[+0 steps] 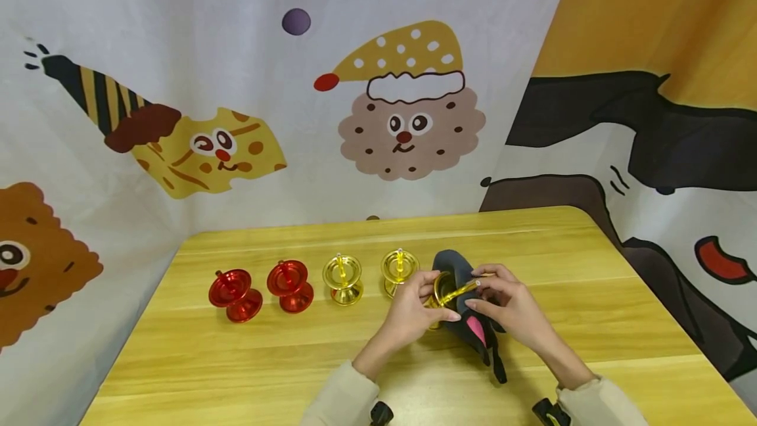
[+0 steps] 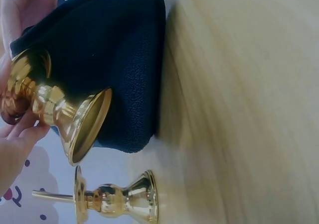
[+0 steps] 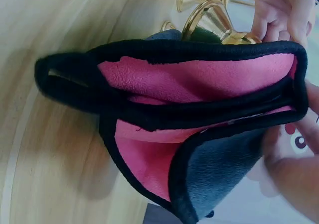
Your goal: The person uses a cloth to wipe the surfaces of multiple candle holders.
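My left hand [image 1: 408, 311] grips a gold candle holder [image 2: 55, 104], tilted so its dish and thin stick point toward my right hand. Dark grey cloth with a pink lining and black edging [image 3: 224, 176] is folded behind the holder. My right hand [image 1: 511, 301] pinches this cloth between thumb and fingers, close to the holder's stick. In the right wrist view the cloth hangs in folds, with a black loop [image 3: 65, 84] at one end.
Two more gold candle holders [image 1: 345, 291] stand upright on the wooden table [image 1: 248, 373], left of my hands. Further left are two red ones [image 1: 288, 288]. A printed cartoon curtain [image 1: 236, 31] hangs behind the table.
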`<control>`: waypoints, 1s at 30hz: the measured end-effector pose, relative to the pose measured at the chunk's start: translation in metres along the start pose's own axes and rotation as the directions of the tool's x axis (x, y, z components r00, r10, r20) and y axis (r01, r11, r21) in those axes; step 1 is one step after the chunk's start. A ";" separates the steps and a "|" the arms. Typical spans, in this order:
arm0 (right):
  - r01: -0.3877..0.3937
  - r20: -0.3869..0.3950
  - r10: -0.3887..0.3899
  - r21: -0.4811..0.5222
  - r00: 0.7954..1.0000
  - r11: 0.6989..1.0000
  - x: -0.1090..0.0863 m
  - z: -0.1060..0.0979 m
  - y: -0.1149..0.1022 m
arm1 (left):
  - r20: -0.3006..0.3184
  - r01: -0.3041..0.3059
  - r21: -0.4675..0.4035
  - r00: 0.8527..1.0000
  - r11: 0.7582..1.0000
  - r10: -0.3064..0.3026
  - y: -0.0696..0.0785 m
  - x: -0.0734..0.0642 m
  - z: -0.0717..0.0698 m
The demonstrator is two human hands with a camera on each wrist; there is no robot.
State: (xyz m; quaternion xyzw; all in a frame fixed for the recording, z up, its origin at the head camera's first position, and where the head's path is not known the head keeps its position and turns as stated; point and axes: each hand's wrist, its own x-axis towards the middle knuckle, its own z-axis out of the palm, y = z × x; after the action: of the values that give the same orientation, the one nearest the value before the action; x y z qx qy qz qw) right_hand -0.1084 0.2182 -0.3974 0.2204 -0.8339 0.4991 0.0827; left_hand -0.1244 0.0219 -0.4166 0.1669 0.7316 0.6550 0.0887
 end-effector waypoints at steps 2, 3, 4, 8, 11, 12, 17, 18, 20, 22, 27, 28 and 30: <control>-0.045 -0.003 0.045 -0.037 0.999 0.998 -0.002 0.003 0.000 | -0.012 0.004 -0.013 1.000 1.000 -0.005 -0.003 -0.001 0.000; -0.073 -0.002 0.073 -0.056 0.997 0.996 -0.003 0.004 -0.001 | -0.017 0.005 -0.020 1.000 1.000 -0.005 -0.005 -0.002 0.000; -0.102 0.002 0.102 -0.071 0.995 0.992 -0.003 0.004 -0.002 | -0.022 0.000 -0.022 1.000 1.000 -0.001 -0.006 -0.002 0.000; -0.184 0.028 0.189 -0.119 0.982 0.976 -0.004 0.005 -0.006 | -0.035 -0.005 -0.022 0.999 1.000 0.005 -0.008 -0.003 -0.001; -0.186 0.040 0.193 -0.135 0.980 0.973 -0.005 0.006 -0.008 | -0.025 -0.006 -0.024 1.000 1.000 0.005 -0.008 -0.004 -0.001; -0.178 0.040 0.185 -0.133 0.982 0.975 -0.005 0.006 -0.008 | -0.015 -0.002 -0.029 1.000 1.000 0.002 -0.008 -0.004 -0.002; -0.079 0.033 0.087 -0.193 0.996 0.978 -0.002 0.005 -0.006 | 0.100 0.003 -0.056 0.995 0.998 0.003 -0.008 -0.005 -0.001; -0.045 0.033 0.054 -0.215 0.998 0.976 0.000 0.004 -0.006 | 0.123 0.000 -0.062 0.992 0.998 0.007 -0.008 -0.005 -0.001; 0.010 0.038 0.000 -0.244 0.999 0.970 0.003 0.003 -0.005 | 0.150 -0.010 -0.073 0.988 0.997 0.021 -0.008 -0.005 -0.001; 0.043 0.041 -0.033 -0.264 0.999 0.964 0.007 0.002 -0.005 | 0.153 -0.019 -0.083 0.988 0.996 0.032 -0.008 -0.005 -0.001; -0.023 0.043 0.036 -0.270 0.998 0.963 0.009 0.002 -0.007 | 0.091 -0.022 -0.110 0.995 0.994 0.032 -0.006 -0.005 -0.002; -0.057 0.038 0.069 -0.259 0.997 0.964 0.008 0.002 -0.007 | 0.063 -0.023 -0.110 0.998 0.994 0.030 -0.005 -0.005 -0.003; -0.119 0.035 0.130 -0.217 0.991 0.969 0.006 0.003 -0.008 | -0.003 -0.024 -0.097 1.000 0.995 0.024 -0.004 -0.004 -0.003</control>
State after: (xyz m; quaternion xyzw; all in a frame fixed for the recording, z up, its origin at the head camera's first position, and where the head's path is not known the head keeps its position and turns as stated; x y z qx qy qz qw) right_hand -0.1104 0.2107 -0.3906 0.1696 -0.8968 0.4050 0.0538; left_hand -0.1222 0.0169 -0.4205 0.1705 0.6970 0.6909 0.0883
